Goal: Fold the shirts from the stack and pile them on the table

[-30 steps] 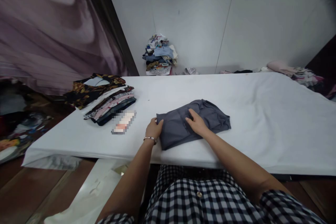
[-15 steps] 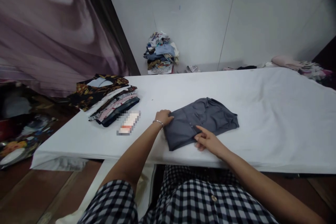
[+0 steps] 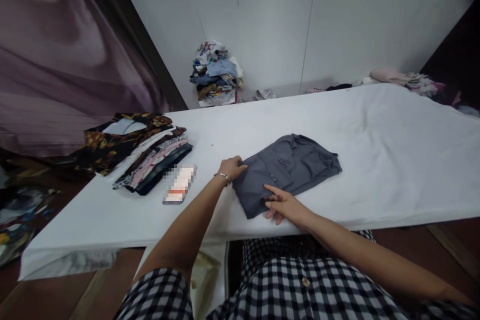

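A dark grey garment (image 3: 285,165) lies folded on the white-covered table (image 3: 393,175), with loose creases towards its right end. At its upper left corner my left hand (image 3: 231,168), with a bracelet at the wrist, has its fingers closed on the cloth edge. My right hand (image 3: 287,207) is over the garment's near edge, index finger stretched out across the cloth and the other fingers loosely bent and apart. Nothing is held in it.
Left of my left arm lies a blurred-out phone-like item (image 3: 180,185). Beyond it is a stack of folded clothes (image 3: 150,155), with a dark floral garment (image 3: 108,147) on top. A clothes pile (image 3: 215,75) stands behind the table by the wall, and more fabric (image 3: 397,77) lies at the back right.
My right hand has slid left and slightly nearer along the garment. My left hand stays at the corner. The whole view has turned a little.
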Demonstrator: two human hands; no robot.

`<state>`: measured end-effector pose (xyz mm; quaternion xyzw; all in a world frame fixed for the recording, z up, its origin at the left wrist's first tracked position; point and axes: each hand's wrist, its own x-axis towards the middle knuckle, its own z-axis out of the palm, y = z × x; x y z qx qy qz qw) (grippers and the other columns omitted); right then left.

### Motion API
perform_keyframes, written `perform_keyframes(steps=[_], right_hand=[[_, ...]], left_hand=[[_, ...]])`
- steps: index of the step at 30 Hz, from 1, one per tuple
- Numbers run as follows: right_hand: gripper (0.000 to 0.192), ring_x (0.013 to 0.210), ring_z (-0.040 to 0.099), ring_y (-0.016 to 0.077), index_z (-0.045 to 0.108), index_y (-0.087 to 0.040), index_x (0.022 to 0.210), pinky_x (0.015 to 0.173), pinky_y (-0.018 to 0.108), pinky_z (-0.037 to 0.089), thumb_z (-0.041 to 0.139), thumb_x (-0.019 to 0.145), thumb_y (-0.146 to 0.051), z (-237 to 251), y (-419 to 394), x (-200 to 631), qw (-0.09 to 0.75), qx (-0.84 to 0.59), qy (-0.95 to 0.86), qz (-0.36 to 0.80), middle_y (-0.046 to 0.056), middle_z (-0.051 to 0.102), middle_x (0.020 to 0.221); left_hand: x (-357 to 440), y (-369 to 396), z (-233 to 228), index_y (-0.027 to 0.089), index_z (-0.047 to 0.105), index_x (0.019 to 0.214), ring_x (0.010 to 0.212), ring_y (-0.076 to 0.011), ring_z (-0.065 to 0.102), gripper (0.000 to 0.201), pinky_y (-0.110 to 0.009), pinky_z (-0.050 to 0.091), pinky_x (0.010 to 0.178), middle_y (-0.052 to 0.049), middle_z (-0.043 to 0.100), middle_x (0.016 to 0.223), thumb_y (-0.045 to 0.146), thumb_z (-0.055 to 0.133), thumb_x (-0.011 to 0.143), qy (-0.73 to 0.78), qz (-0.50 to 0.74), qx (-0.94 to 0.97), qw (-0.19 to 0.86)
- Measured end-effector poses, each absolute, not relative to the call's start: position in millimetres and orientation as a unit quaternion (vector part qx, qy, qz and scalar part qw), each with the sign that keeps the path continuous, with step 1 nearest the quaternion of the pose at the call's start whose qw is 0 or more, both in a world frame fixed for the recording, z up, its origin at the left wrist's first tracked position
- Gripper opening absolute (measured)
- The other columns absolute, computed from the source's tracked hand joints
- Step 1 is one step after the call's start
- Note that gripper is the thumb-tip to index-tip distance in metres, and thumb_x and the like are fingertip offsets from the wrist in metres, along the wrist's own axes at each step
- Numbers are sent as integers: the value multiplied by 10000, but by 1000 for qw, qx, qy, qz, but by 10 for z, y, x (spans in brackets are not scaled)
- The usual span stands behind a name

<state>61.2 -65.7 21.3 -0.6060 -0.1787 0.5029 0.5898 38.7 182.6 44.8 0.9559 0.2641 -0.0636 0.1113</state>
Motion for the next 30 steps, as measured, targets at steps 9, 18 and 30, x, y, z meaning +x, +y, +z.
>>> perform_keyframes(steps=[9, 18, 30], right_hand=[[665, 687, 682, 143, 399, -140, 1406, 405, 191, 477, 597, 771, -159, 262, -606, 474, 607, -595, -116, 514, 164, 589, 1237], [793, 804, 691, 183, 289, -209, 1474, 473, 222, 512, 660, 779, -303, 280, -623, 372, 565, -562, -177, 578, 163, 568, 1292], [607, 1420, 217, 274, 410, -186, 1432, 1158, 492, 159, 485, 899, -466, 241, -498, 1105, 300, -789, -527, 102, 106, 326, 1511]], left_hand=[[375, 1857, 461, 223, 700, 958, 952, -237, 642, 301, -303, 419, 804, -63, 722, 956, 448, 545, 831, 225, -97, 965, 94], [265, 2013, 481, 236, 702, 886, 889, -223, 642, 227, -295, 433, 779, -34, 715, 869, 423, 609, 796, 205, -104, 964, 136], [-457, 1698, 261, 161, 491, 1267, 756, -155, 638, 529, -308, 547, 704, -122, 586, 1189, 446, 568, 829, 403, 135, 829, 364]])
